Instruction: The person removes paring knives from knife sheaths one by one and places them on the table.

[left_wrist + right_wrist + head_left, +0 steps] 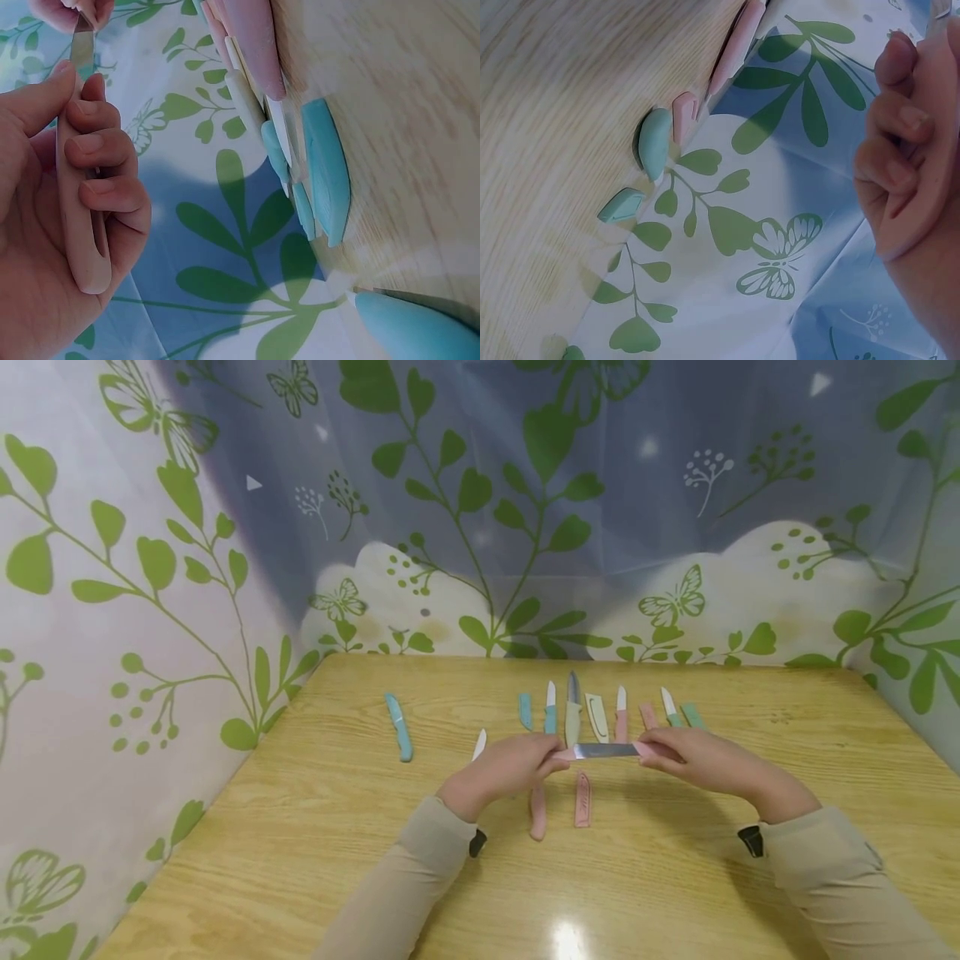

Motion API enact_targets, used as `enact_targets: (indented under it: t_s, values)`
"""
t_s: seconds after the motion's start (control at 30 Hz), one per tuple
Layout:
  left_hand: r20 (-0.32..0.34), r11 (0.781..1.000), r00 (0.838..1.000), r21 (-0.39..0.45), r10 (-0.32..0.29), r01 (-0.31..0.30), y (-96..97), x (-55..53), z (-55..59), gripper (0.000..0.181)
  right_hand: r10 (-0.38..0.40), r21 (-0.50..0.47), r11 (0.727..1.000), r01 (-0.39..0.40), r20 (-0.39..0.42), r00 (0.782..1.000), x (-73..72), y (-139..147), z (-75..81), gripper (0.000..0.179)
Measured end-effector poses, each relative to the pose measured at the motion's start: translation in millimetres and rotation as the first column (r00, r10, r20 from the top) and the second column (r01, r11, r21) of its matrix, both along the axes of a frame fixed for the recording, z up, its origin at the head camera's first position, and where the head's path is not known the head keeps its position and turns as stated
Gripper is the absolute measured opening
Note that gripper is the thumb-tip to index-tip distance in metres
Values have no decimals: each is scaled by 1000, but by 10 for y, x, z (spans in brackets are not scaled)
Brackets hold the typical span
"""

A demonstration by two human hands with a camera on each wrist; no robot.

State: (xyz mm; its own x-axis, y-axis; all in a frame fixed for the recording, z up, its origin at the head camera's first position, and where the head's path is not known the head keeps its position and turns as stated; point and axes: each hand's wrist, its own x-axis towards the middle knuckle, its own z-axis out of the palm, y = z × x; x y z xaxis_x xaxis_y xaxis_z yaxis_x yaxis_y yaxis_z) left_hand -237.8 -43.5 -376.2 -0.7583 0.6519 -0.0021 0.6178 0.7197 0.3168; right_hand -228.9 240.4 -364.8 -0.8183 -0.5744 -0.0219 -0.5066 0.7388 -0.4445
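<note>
A knife's steel blade point(607, 750) spans level between the two hands above the table, a pink piece at each end. My left hand point(517, 762) curls its fingers round the slotted pale pink piece point(79, 225) at the left end, thumb along it. At the other end my right hand point(690, 756) grips a second slotted pink piece point(934, 150); I cannot tell which one is handle and which is sheath. Below the left hand lies a pink handle point(537, 817), its upper part hidden, beside a pink sheath point(582, 800). A white blade point(480, 743) shows behind the left wrist.
Behind the hands stands a row: a teal sheath point(525, 712), a teal knife point(551, 706), a cream knife point(573, 710), a cream sheath point(597, 718), a pink knife point(621, 714), a pink sheath point(648, 716), a green knife point(670, 706) and a green sheath point(693, 716). A teal knife point(400, 728) lies left.
</note>
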Motion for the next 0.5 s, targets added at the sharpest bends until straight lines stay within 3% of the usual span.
enact_targets:
  t_s: [0.5]
  values:
    - [10,1000,1000,-8,20,-20,-13,-13,-17,33,-13,18,1000,13,-3,1000,-6,19,9,41]
